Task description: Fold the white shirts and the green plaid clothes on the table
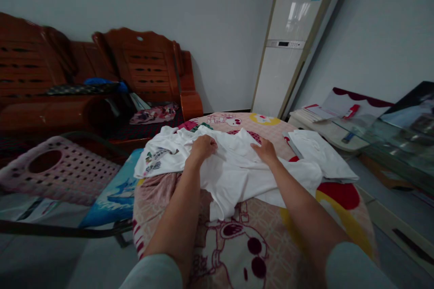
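White garment [225, 176], soft and creased, covers round patterned tablecloth [285, 253] partly.

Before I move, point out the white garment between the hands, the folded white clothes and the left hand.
White garment [228, 176]: head view, middle of the cloth.
Folded white clothes [320, 152]: head view, top face.
Left hand [203, 146]: head view, back.

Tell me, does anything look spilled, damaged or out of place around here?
Nothing visible looks spilled or damaged. The white garment lies rumpled on the table, unlike the neatly folded white clothes to its right. A pink patterned cloth sits bunched on the seat of the wooden armchair, which looks a little untidy.
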Demonstrator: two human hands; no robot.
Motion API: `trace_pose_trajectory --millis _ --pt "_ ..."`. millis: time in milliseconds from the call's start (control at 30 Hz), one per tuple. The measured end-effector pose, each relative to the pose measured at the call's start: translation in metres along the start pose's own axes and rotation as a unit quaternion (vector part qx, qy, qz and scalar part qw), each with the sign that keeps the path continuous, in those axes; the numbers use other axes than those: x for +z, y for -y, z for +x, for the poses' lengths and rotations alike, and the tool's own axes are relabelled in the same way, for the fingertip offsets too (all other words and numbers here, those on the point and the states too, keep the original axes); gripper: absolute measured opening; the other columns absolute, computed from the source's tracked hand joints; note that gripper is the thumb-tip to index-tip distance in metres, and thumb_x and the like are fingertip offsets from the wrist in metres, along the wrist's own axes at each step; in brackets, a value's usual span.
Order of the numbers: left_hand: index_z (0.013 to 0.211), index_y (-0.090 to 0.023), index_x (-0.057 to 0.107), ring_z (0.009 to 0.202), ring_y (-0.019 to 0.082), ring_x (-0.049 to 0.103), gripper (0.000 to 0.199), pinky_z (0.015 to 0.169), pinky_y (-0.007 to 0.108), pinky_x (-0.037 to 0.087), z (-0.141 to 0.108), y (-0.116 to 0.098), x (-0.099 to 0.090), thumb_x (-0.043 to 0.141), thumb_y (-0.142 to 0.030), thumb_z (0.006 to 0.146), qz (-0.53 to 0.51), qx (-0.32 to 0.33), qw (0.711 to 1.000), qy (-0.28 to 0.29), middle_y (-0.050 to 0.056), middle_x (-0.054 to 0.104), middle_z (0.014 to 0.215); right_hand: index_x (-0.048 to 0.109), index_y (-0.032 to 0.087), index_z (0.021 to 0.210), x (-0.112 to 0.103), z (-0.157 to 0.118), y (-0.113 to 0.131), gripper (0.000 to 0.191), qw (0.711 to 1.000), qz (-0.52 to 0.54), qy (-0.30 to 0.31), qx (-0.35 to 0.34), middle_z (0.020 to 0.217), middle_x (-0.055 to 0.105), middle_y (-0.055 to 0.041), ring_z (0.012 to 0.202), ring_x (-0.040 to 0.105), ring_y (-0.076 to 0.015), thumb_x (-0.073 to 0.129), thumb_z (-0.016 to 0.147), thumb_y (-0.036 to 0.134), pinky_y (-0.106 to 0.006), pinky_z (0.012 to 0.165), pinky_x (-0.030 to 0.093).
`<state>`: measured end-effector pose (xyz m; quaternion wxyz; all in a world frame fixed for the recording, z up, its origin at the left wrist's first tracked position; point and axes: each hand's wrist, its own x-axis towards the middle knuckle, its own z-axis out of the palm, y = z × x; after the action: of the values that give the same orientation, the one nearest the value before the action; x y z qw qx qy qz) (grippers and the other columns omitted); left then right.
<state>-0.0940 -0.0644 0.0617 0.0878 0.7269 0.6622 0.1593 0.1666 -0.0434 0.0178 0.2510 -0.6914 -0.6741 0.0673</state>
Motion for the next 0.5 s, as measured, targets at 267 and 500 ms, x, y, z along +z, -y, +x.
trace_pose_trajectory --millis 267,500 --pt "0.076 -0.019 0.077 0.079 0.020 0.067 0.016 0.072 0.027 0.047 -0.003 0.001 -0.004 0.061 -0.017 0.078 -0.019 0.017 0.999 0.030 0.007 0.075 0.077 0.074 0.016 0.080 0.014 0.056 0.016 0.018 0.995 0.037 0.087 0.025 0.077 0.072 -0.0052 0.081 0.066 -0.0225 0.068 0.065 0.021 -0.026 0.070 0.047" --pt "0.085 -0.014 0.075 0.058 0.015 0.065 0.022 0.061 0.024 0.049 -0.008 -0.003 -0.005 0.053 -0.014 0.083 -0.119 0.016 0.988 0.093 0.005 0.072 0.068 0.074 0.013 0.097 -0.022 0.083 -0.001 0.031 0.970 0.094 -0.209 0.076 0.099 0.072 -0.0127 0.096 0.063 -0.0258 0.053 0.075 0.022 -0.032 0.083 0.046"
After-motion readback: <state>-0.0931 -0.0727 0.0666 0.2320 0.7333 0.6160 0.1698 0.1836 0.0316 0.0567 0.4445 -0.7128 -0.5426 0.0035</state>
